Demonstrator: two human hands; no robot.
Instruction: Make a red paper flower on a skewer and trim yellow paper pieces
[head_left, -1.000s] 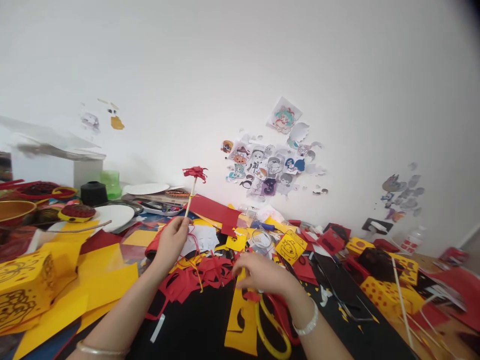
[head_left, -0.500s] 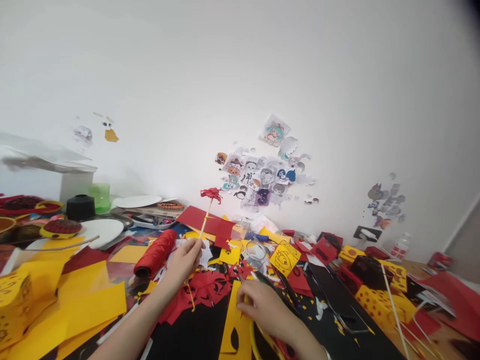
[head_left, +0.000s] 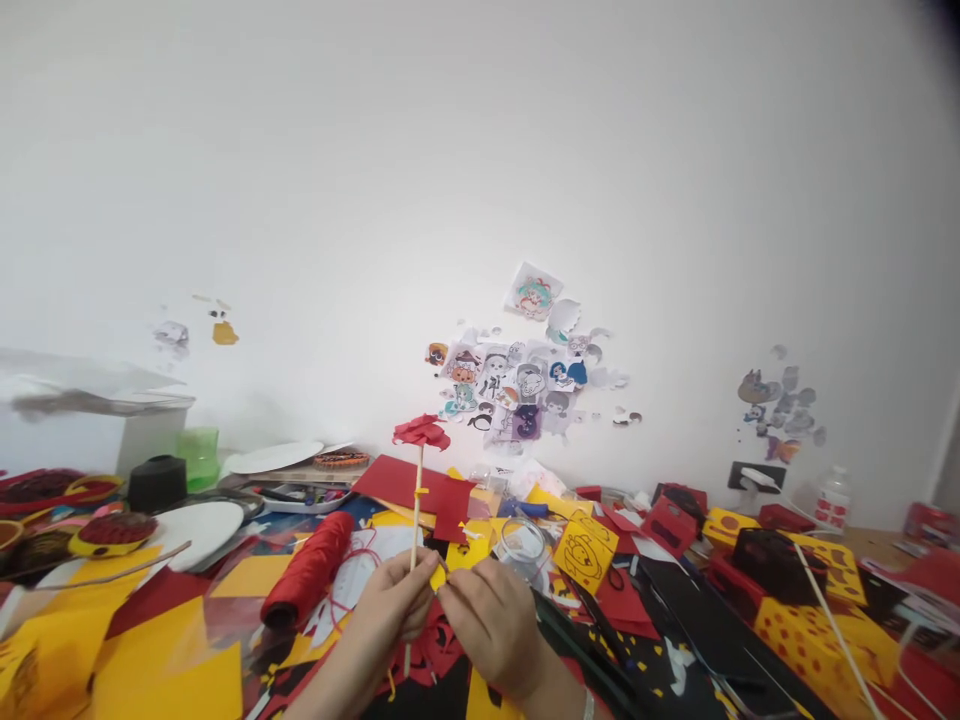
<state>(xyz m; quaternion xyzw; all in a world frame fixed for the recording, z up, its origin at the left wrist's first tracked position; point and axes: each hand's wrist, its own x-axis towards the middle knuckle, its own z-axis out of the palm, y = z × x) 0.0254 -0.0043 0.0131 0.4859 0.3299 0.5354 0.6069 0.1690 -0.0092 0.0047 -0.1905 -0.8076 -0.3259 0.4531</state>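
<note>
My left hand (head_left: 394, 605) grips a thin wooden stick (head_left: 418, 515), held upright. On its top sits a red paper flower (head_left: 421, 432), and a small yellow band (head_left: 421, 491) is wrapped partway down. My right hand (head_left: 495, 615) has come up against the left, its thumb and fingertips pinched on a small yellow paper piece (head_left: 437, 577) beside the stick. Below the hands lie red paper scraps (head_left: 435, 645) with cut-out shapes. A yellow paper strip (head_left: 484, 700) is partly covered by the right hand and wrist.
A red thread spool (head_left: 309, 572) lies left of my hands, with yellow paper sheets (head_left: 165, 670) further left. Rightward are a roll of clear tape (head_left: 523, 545), a yellow paper box (head_left: 587, 552) with a drawing, and a dark phone-like slab (head_left: 690, 610). The wall (head_left: 480, 150) bounds the back.
My right hand has risen from the yellow strip to meet the left, now with a small yellow piece. The flower stick has come lower and stands more upright. The view has tilted up slightly.
</note>
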